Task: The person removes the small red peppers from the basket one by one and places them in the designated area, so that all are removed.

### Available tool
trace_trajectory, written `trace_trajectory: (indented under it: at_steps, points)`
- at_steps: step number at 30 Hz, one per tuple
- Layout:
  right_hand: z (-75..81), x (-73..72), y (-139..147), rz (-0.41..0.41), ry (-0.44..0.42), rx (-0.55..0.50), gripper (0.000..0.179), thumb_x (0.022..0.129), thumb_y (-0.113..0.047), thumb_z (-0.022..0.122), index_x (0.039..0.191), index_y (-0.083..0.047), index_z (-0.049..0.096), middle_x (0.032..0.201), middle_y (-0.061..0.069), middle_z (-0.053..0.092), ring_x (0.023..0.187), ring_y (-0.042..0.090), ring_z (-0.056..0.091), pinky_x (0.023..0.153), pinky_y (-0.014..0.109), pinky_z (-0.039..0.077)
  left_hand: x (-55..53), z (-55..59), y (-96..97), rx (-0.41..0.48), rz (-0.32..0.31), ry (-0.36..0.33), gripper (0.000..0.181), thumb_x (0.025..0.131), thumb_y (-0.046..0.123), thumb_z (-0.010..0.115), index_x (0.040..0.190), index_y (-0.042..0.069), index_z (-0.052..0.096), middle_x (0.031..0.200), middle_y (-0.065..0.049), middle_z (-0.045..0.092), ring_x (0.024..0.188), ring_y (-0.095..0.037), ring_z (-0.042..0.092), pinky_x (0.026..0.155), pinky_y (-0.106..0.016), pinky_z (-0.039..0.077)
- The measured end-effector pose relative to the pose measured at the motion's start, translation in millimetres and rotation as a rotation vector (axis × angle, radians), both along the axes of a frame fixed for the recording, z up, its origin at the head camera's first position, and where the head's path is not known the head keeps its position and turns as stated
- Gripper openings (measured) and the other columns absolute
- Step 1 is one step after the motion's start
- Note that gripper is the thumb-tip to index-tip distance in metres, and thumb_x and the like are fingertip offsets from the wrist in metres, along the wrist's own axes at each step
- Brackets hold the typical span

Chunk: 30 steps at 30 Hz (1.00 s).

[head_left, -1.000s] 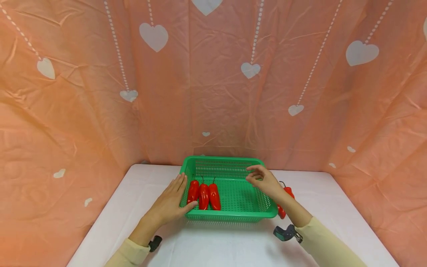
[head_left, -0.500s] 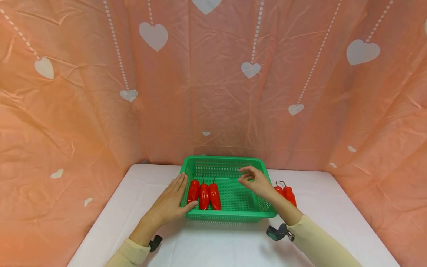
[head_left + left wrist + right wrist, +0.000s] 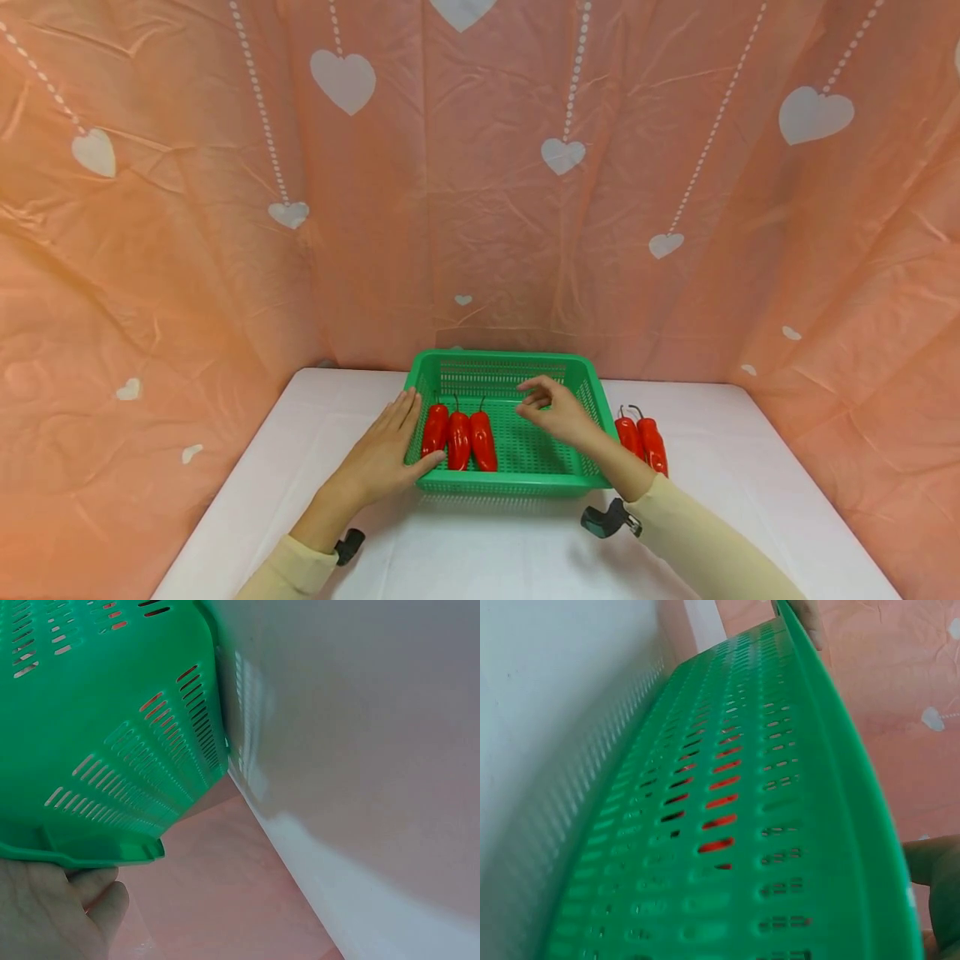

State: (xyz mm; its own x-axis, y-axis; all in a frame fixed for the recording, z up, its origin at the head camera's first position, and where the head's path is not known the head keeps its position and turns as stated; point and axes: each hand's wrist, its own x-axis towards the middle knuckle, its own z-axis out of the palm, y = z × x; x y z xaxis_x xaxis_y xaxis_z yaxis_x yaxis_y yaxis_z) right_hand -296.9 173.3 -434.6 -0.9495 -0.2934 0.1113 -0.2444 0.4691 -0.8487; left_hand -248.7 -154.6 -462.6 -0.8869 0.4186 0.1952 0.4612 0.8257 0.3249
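Three glossy red peppers point(image 3: 458, 440) lie side by side, stems pointing away, in the left part of a green plastic basket point(image 3: 517, 479). My left hand point(image 3: 378, 458) rests on the basket's left rim with its fingers fairly straight and the thumb over the front left corner. Over the right part of the basket hovers my right hand point(image 3: 558, 417), fingers loosely bent, no object visible in them. Two more red peppers point(image 3: 642, 442) lie on the table just right of the basket. In the right wrist view, red shows through the slots of the basket wall point(image 3: 817, 862).
The basket stands on a table with a white cover point(image 3: 480, 550). Behind and on both sides hangs an orange-pink curtain point(image 3: 487, 233) printed with white hearts. A dark strap-on device point(image 3: 609, 518) sits at my right wrist, another point(image 3: 349, 546) at my left.
My right hand has moved left over the basket, bringing the two peppers on the table more into view. The left hand, the basket and the three peppers in it stay put.
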Motion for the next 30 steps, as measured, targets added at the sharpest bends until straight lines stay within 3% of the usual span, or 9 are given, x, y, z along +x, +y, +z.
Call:
trace_trajectory:
  at_steps: [13, 30]
  points:
    - [-5.3, -0.5, -19, 0.049, -0.004, 0.014, 0.031, 0.102, -0.013, 0.074, 0.13, -0.001, 0.066, 0.108, 0.012, 0.07, 0.098, 0.025, 0.067, 0.077, 0.035, 0.057, 0.0, 0.6, 0.3, 0.008, 0.004, -0.011, 0.101, 0.102, 0.064, 0.059, 0.166, -0.008, 0.026, 0.176, -0.023, 0.02, 0.165, -0.041, 0.015, 0.132, -0.056, 0.022]
    - [-6.2, -2.1, -41, 0.043, -0.009, 0.046, 0.033, 0.101, -0.011, 0.074, 0.13, 0.002, 0.065, 0.107, 0.012, 0.068, 0.097, 0.025, 0.067, 0.077, 0.037, 0.059, -0.9, -1.5, -0.1, 0.005, 0.013, -0.02, 0.102, 0.102, 0.067, 0.057, 0.167, -0.005, 0.025, 0.177, -0.021, 0.019, 0.165, -0.041, 0.015, 0.131, -0.056, 0.023]
